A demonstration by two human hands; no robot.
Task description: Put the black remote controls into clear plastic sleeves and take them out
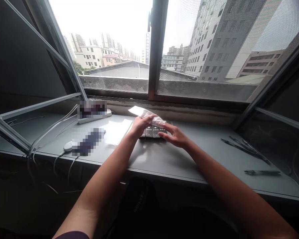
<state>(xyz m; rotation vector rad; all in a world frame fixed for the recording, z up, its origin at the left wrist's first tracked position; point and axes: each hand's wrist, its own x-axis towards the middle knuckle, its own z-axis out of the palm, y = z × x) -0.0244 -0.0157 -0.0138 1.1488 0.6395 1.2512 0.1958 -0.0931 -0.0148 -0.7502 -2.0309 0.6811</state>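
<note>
Above a gray desk (164,159), forearms angled inward, both hands' grip (142,125) (175,134) pinching crinkled white wrapping (153,118)

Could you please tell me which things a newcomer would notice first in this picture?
Probably the bright window across the back, with pale buildings beyond it. Next, near the desk's middle, the left hand and right hand meet at a crumpled whitish wrap above a dark, patterned object. Left of them, a white sheet shines strongly on the desk.
</note>
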